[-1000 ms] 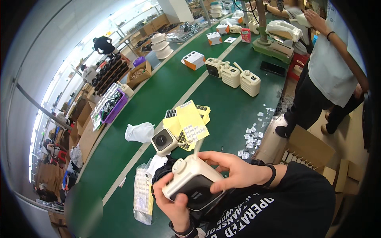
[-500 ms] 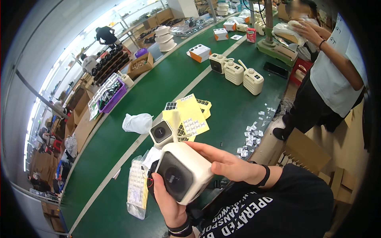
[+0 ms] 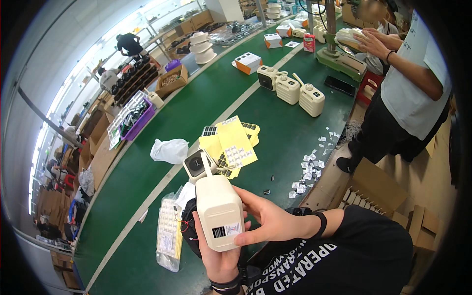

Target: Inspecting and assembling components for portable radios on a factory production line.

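Between both my hands is a cream-coloured portable speaker with a carry strap at its far end. A plain side with a black label and a white label now faces up; the dark grille is out of sight. My left hand is wrapped round it from the left and below. My right hand grips its right side, thumb beside the white label. Just beyond stands a second cream speaker, grille showing, partly hidden by the strap. Next to my left hand lies a black part with thin red wires.
Yellow sticker sheets, a white plastic bag and a bagged sticker stack lie on the green table. Several cream speakers stand farther off. Small white pieces litter the right edge. A co-worker stands at right.
I have turned the speaker in my hands: its grille has swung away and the labelled side has come up. My right hand has shifted left and lower along it.
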`<state>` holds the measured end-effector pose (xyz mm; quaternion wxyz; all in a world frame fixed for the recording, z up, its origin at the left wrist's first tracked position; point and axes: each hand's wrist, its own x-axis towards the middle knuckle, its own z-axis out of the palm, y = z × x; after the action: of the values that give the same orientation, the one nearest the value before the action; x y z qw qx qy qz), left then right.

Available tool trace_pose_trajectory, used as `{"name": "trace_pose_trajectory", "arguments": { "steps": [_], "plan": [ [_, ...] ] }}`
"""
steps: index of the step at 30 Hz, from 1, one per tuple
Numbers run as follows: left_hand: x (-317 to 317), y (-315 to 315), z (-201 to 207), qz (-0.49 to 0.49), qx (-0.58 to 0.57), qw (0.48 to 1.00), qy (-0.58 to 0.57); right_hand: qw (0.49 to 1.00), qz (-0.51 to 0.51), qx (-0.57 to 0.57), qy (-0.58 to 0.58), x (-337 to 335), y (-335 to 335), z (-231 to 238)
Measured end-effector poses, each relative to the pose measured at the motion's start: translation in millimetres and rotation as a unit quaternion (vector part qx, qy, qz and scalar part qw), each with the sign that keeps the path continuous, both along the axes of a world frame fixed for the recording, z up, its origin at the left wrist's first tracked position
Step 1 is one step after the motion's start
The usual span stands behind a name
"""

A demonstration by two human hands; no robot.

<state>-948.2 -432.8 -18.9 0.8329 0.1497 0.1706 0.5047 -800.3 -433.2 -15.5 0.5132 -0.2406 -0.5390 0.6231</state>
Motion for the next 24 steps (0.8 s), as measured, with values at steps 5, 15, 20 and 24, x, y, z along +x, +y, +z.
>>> {"name": "trace_pose_trajectory", "arguments": {
  "steps": [5, 15, 20, 24],
  "plan": [
    [10, -1, -5, 0.203, 0.149, 0.929, 0.272, 0.858, -0.295, 0.299, -0.295, 10, -1, 12],
    [13, -19, -15, 0.2, 0.17, 0.939, 0.222, 0.882, -0.249, 0.364, -0.166, 19, -4, 16],
    [19, -26, -19, 0.254, 0.198, 0.912, 0.254, 0.947, -0.175, 0.268, -0.022, 15, -1, 8],
    [24, -29, -23, 0.255, 0.228, 0.895, 0.286, 0.949, -0.218, 0.214, 0.083, 10, 2, 5]
  ]
}}
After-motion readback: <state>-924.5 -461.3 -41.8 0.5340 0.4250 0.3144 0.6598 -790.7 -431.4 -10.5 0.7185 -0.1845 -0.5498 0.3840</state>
